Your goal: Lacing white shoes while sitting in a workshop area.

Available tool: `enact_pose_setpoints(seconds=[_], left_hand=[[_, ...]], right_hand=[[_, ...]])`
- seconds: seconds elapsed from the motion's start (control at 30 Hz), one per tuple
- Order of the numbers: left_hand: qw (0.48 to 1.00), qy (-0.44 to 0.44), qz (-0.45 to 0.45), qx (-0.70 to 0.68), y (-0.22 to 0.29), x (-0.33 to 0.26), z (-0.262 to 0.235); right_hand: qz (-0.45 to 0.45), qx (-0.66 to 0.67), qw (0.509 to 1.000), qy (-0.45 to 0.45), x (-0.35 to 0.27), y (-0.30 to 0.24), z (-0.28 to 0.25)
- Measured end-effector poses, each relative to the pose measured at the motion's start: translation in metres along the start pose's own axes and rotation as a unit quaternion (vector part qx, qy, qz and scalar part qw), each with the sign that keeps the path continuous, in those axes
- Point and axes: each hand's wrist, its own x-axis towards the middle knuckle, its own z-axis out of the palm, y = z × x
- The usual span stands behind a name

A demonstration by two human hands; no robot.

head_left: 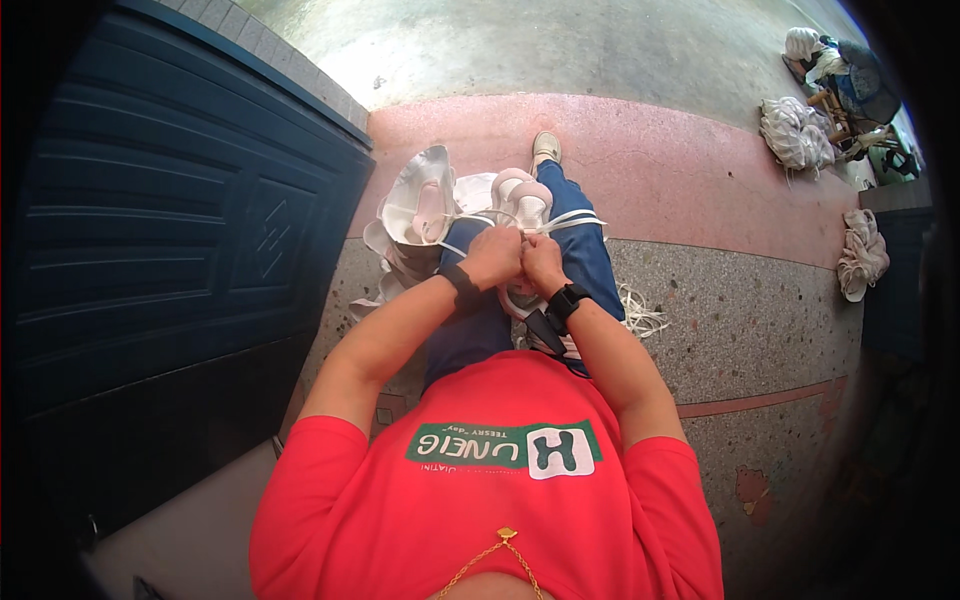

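Note:
My left hand (494, 257) and my right hand (543, 263) meet over my lap, fingers pinched together on a white shoelace (482, 217). The exact hold is partly hidden by the backs of my hands. Just beyond them lies a pair of pale pink and white sneakers (522, 198), soles or toes facing away. More loose white laces (577, 219) lie across my right thigh. By my left leg, a white shoe upper (420, 200) with a pink lining leans open. Other pale shoe pieces (385, 245) are piled beneath it.
A dark blue panelled door (190, 210) stands close on my left. A bundle of white laces (643, 312) lies on the speckled floor (740, 310) by my right leg. Farther right are white bundles (796, 133), another pale bundle (862, 255) and a cluttered chair-like object (862, 90).

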Motion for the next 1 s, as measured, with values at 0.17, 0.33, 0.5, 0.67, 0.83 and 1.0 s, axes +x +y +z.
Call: enact_pose_setpoints(seconds=[0.17, 0.33, 0.5, 0.67, 0.83, 1.0], left_hand=[[0.999, -0.022, 0.005, -0.032, -0.004, 0.007, -0.010], [0.997, -0.013, 0.029, -0.077, -0.018, 0.011, -0.005], [0.991, 0.007, 0.037, -0.126, -0.020, 0.009, -0.010], [0.971, 0.169, 0.087, -0.146, -0.033, 0.002, -0.002], [0.984, 0.099, 0.125, -0.083, 0.000, 0.017, -0.015], [0.966, 0.072, 0.205, -0.140, -0.003, 0.022, 0.001]], right_hand=[[-0.010, -0.052, 0.998, 0.027, -0.010, -0.010, 0.000], [-0.093, -0.119, 0.988, 0.017, 0.005, 0.004, 0.007], [-0.145, -0.262, 0.953, 0.050, 0.011, 0.003, 0.008], [-0.219, -0.414, 0.874, -0.131, -0.031, -0.002, -0.053], [-0.202, -0.262, 0.937, -0.110, -0.046, -0.003, -0.081], [-0.183, -0.143, 0.968, -0.091, -0.034, -0.026, -0.082]])
